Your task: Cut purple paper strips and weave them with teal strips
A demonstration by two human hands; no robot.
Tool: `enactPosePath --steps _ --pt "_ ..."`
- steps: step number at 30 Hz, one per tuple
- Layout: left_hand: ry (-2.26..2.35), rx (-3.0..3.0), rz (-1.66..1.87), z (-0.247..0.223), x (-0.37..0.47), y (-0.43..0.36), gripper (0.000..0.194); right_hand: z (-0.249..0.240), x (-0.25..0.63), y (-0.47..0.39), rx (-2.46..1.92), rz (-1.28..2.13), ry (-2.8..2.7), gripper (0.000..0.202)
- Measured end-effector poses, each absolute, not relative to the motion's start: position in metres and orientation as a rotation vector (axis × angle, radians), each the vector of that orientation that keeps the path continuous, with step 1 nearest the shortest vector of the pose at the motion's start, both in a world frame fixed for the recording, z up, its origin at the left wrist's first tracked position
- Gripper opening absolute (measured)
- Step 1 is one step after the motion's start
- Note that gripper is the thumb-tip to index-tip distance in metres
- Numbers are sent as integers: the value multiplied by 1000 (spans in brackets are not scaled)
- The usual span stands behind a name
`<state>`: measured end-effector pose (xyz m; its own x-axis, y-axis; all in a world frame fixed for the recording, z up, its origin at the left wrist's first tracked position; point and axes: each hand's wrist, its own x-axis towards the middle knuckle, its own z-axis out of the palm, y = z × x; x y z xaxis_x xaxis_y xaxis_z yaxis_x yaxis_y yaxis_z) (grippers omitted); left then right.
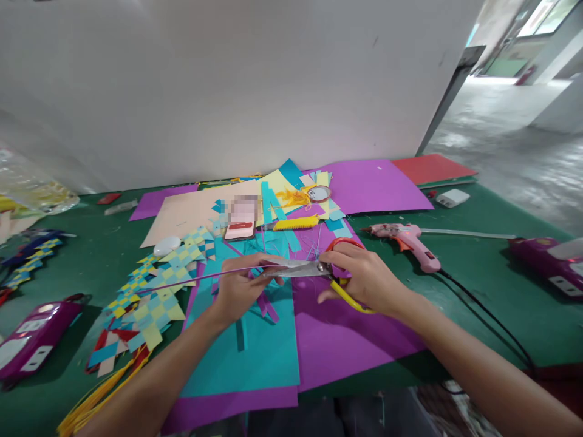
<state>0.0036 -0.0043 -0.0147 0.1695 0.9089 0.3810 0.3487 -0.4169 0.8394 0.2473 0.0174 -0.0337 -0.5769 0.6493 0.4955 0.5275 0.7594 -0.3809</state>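
Between the thumb and fingers of my left hand (237,290) is a thin purple paper strip (177,284), one end trailing out to the left. My right hand (373,276) grips scissors (303,269) with red and yellow handles. Their blades point left and reach my left fingers, around the strip's end; whether they touch it I cannot make out. Beneath both hands lie a teal sheet (264,364) and a purple sheet (350,340). Loose purple strips (268,308) and thin teal slivers are scattered under and behind my left hand.
A phone (241,218) and a yellow-handled cutter (296,224) lie behind my hands. Woven checkered pieces (159,306) with yellow tassels (102,394) sit left. To the right are a pink glue gun (407,240) with a cord and a purple power strip (549,261). A white panel (246,91) closes the back.
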Motion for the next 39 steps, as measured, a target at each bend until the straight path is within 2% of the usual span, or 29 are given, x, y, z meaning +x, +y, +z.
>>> enactPosePath --steps 4,13,21,30,35,39 --pt "1137 1831 1241 -17 2 -4 9 -35 247 17 -899 247 -2337 54" --pt "1162 1849 1186 -19 -1 -3 19 -34 250 17 -918 182 -2339 58" --pt "1207 1832 1160 -21 0 -1 14 -36 253 17 -919 94 -2308 66" --pt "1201 1842 1078 -16 -1 0 9 -37 255 20 -921 -3 -2288 65" --pt "1225 1840 1243 -7 -5 1 10 -33 262 23 -928 -25 -2273 61" --pt "1250 1826 1305 -8 -7 4 17 -29 265 24 -948 33 -2305 60"
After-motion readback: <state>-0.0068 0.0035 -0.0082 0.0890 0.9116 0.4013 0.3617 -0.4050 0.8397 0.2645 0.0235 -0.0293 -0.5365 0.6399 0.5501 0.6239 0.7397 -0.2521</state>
